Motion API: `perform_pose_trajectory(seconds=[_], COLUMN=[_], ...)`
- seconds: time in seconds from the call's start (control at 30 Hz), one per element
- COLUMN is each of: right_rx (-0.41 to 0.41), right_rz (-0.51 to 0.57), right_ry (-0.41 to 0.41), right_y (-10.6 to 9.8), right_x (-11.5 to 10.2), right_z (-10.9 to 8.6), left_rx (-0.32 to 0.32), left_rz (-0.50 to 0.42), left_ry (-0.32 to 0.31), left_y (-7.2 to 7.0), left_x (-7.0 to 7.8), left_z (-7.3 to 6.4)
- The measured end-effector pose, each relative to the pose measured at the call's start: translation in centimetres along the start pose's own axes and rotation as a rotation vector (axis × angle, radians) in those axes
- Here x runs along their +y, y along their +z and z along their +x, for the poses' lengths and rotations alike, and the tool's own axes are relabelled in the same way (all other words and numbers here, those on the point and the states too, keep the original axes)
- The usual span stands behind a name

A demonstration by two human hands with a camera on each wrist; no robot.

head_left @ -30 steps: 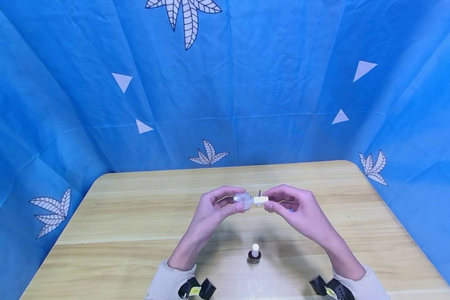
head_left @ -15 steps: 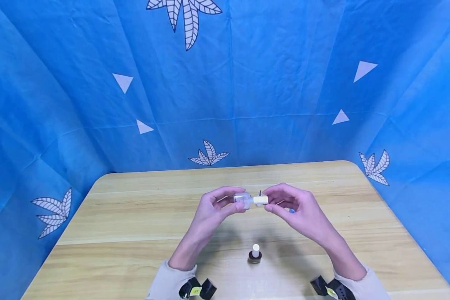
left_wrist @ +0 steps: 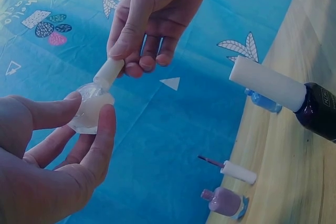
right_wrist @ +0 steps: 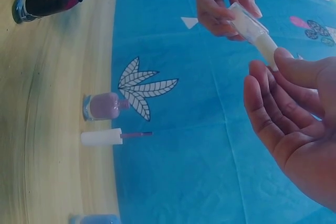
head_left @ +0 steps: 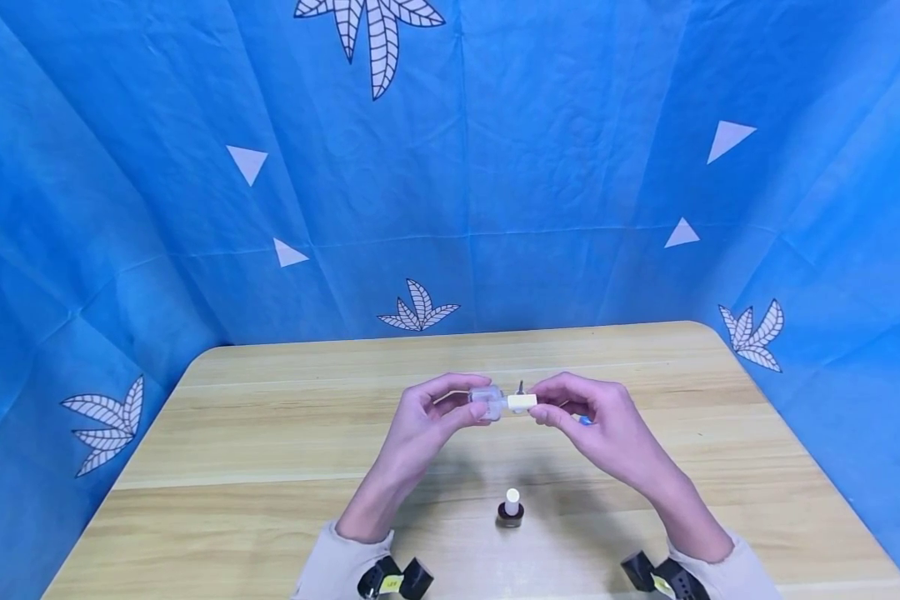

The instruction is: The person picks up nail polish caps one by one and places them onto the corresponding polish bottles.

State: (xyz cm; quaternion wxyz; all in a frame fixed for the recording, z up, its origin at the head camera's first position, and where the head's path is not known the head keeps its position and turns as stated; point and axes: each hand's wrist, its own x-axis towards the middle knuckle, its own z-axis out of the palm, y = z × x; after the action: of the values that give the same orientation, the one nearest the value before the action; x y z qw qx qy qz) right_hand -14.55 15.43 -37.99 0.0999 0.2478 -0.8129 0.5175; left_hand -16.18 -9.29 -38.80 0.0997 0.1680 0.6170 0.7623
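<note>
Above the table my left hand [head_left: 435,412] grips a small clear nail polish bottle [left_wrist: 88,115] with pale contents, fingers on one side and thumb on the other. The bottle lies on its side, its neck toward my right hand [head_left: 592,417]. Thumb and fingertips of that hand pinch the bottle's white cap [head_left: 522,402], which sits in line at the neck. Behind the held bottle, a mauve nail polish bottle [left_wrist: 224,202] stands uncapped on the table. Its white brush cap [right_wrist: 102,137] stands beside it, brush pointing up. In the head view both are mostly hidden.
A dark nail polish bottle [head_left: 510,515] with a white cap stands nearer the person on the wooden table [head_left: 270,417]. A blue bottle [left_wrist: 265,102] stands behind the right hand, mostly covered in the head view. Blue patterned cloth [head_left: 555,167] hangs around the table.
The right hand shifts very slightly at the cap. Both hands keep their hold, and the bottles on the table stay where they were.
</note>
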Motion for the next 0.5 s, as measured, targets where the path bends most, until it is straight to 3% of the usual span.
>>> perform_pose_trajectory(seconds=[0.5], right_rx=[-0.015], right_rz=[-0.062], right_ry=[-0.002], right_y=[-0.02], right_x=[0.24], right_z=[-0.07], left_rx=[0.019], left_rz=[0.06], left_ry=[0.021], left_y=[0.27], left_x=[-0.03], left_z=[-0.02])
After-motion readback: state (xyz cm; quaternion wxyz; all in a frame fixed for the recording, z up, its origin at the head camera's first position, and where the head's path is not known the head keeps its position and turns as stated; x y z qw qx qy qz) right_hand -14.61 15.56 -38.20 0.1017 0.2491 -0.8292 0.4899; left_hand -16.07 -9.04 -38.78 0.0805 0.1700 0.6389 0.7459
